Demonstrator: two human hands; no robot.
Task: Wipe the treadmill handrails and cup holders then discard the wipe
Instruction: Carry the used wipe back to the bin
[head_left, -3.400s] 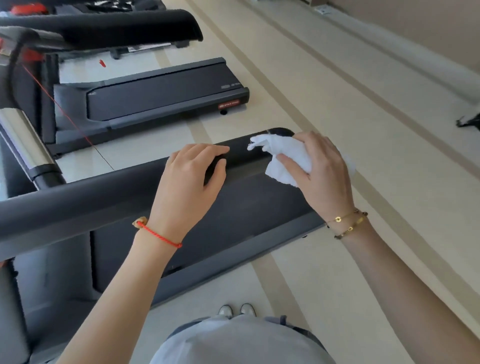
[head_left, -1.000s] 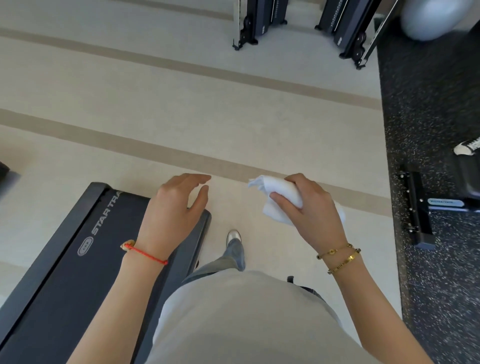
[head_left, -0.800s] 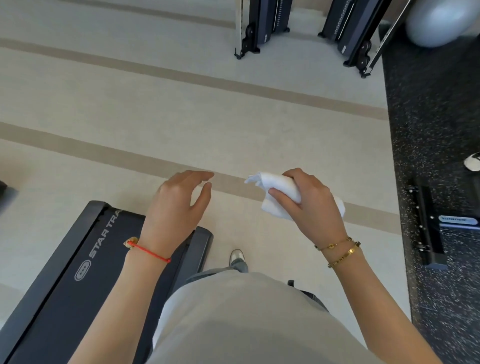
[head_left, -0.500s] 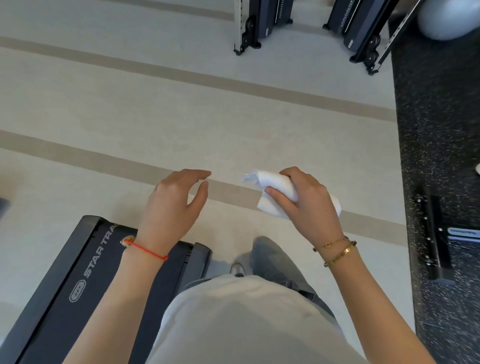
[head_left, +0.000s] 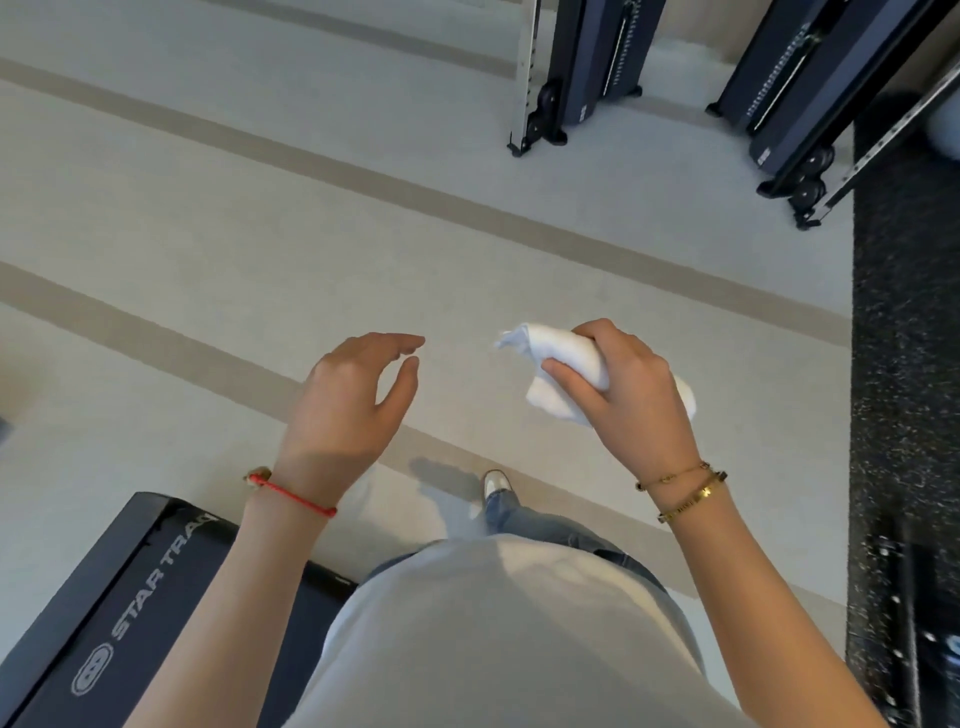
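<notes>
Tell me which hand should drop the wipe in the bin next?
Right. The right hand already grips the wipe, fingers curled around it, so no handover is needed. The left hand hangs open and holds nothing. No bin shows in the head view yet.

Open pale floor (head_left: 363, 249) with tan stripes extends ahead of and between both hands, and nothing stands on it in the middle of the view. The treadmill deck (head_left: 130, 613) lies low at the lower left, below the left forearm, while two dark wheeled machine bases (head_left: 582, 67) and (head_left: 779, 104) stand at the far top, well apart from the hands. Along the right edge runs black speckled rubber flooring (head_left: 904, 338), and on it at the lower right sits a dark piece of equipment (head_left: 904, 623) too blurred to identify.
</notes>
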